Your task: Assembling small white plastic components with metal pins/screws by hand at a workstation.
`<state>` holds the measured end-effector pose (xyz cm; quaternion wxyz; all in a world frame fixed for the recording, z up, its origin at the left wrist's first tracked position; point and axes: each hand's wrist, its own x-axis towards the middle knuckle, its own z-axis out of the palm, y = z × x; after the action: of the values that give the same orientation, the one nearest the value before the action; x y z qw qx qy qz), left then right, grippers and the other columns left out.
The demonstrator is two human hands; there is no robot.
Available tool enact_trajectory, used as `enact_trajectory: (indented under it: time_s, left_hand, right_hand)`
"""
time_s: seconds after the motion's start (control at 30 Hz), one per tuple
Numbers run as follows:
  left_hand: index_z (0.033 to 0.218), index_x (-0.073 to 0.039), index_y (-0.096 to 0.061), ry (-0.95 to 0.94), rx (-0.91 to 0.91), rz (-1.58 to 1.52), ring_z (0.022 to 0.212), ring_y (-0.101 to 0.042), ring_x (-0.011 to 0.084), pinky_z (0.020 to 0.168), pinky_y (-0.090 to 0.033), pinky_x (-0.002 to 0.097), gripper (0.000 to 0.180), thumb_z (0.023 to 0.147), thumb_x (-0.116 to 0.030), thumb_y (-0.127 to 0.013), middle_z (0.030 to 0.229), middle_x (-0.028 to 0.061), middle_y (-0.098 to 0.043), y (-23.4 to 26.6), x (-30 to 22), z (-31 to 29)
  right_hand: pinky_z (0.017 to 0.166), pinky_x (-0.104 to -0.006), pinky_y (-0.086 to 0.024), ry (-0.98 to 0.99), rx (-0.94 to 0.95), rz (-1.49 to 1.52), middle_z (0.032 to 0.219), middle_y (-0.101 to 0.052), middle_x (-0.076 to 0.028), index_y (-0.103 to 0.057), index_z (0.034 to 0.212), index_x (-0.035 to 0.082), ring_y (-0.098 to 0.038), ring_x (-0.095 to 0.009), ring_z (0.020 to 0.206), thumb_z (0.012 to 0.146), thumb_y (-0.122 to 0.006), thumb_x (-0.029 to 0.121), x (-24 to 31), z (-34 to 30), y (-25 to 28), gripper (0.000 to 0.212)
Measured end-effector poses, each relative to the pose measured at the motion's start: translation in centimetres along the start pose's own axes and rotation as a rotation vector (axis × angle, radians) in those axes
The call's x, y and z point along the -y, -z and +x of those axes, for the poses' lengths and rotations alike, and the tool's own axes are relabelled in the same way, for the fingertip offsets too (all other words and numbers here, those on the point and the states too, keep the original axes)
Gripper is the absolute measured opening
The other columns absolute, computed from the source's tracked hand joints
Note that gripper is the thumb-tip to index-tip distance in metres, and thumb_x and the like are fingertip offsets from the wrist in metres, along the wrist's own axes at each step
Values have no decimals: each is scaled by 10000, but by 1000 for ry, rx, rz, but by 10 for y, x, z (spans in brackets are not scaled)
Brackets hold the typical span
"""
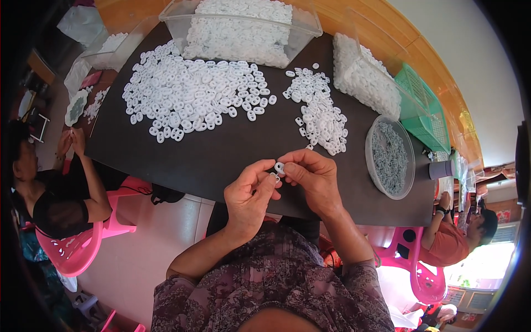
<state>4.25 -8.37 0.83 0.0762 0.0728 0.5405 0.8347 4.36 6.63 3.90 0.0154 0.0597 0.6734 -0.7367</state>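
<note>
Over the table's front edge, my left hand [251,196] pinches a small white plastic piece [274,176] between thumb and fingertips. Close against it, my right hand [313,182] grips a white oval plastic piece [280,167] with a round hole. The two pieces meet or nearly meet; fingers cover part of both. Beyond my hands lies a wide heap of white two-holed oval pieces [188,97]. To its right is a narrower pile of smaller white pieces [325,119]. At the right, a clear round tub [369,166] holds many small silver metal parts [391,152], apparently screws.
Clear bins of white pieces [238,33] stand along the back of the dark table [166,163], with another clear bin [368,77] at right. Beside it are a green basket [423,105] and a grey cup [440,170]. Other people sit left and right on pink chairs [77,252].
</note>
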Motion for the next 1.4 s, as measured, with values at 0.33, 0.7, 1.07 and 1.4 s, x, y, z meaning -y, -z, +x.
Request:
enact_trajectory:
  time_s: [0.33, 0.7, 1.07, 1.4]
  left_hand:
    - [1193, 21, -545, -52, -20, -32, 706, -584, 70, 650, -488, 194, 276, 918, -5, -551, 844, 48, -624, -3, 6, -1]
    - [1148, 49, -584, -51, -79, -136, 748, -599, 87, 703, -498, 214, 249, 906, -4, -571, 862, 59, -645, -10, 3, -4]
    - [1104, 61, -594, 29, -50, -207, 781, -603, 67, 714, -497, 199, 207, 914, -16, -566, 912, 66, -662, -13, -1, -3]
    - [1089, 66, -596, 89, -49, -205, 811, -626, 93, 758, -492, 208, 195, 907, 15, -546, 926, 78, -664, -17, -11, -4]
  right_hand:
    - [689, -203, -481, 124, -13, -33, 857, -650, -24, -649, 992, -19, -588, -70, 765, 879, -585, -20, -4, -7, -12, 130]
    - [704, -227, -476, 363, -48, -272, 988, -555, -61, -638, 1106, 38, -568, -113, 812, 813, -634, -66, -10, -21, -13, 310]
    - [651, -298, -480, 574, -152, -558, 944, -601, -115, -639, 1079, 27, -575, -218, 786, 730, -699, -36, -10, -26, -12, 360]
    - [607, -318, -468, 753, -195, -635, 901, -624, -121, -630, 1028, -25, -564, -244, 731, 674, -730, -36, -7, -26, -10, 368]
